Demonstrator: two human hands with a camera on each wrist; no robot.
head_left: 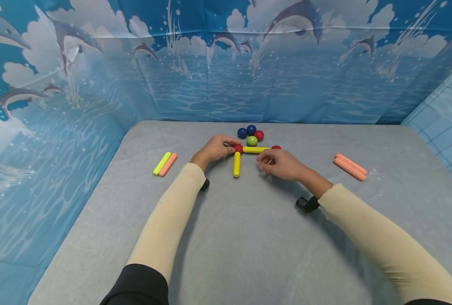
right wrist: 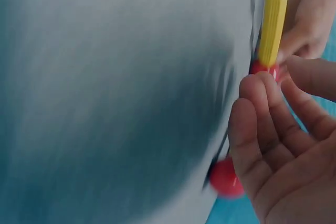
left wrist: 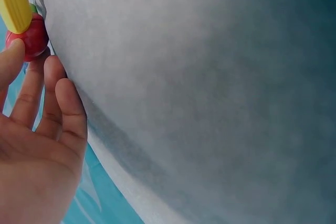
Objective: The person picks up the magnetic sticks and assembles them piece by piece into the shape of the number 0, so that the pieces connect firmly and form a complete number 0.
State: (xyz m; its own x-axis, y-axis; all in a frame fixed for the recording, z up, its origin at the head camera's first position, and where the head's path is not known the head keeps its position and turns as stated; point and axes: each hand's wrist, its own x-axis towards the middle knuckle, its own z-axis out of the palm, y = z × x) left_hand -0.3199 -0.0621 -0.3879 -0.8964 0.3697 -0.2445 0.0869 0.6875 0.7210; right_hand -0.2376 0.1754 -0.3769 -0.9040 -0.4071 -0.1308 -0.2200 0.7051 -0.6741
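Observation:
My left hand (head_left: 217,148) pinches a red ball (head_left: 238,148) between thumb and fingers; the left wrist view shows the thumb on the ball (left wrist: 32,39). One yellow ridged stick (head_left: 236,165) runs from this ball toward me. A second yellow stick (head_left: 254,149) extends from it to the right, toward another red ball (head_left: 276,147), partly hidden behind my right hand. The right hand (head_left: 281,164) hovers by that second stick's right end with loosely bent fingers and nothing between them. In the right wrist view, the far red ball (right wrist: 226,177) shows beside the fingers.
Behind the sticks sit two blue balls (head_left: 242,133), a red ball (head_left: 259,135) and a green ball (head_left: 252,141). A lime stick (head_left: 162,164) and an orange stick (head_left: 168,164) lie at left, orange sticks (head_left: 350,167) at right. A dolphin-print curtain (head_left: 226,84) hangs behind the grey table (head_left: 241,245).

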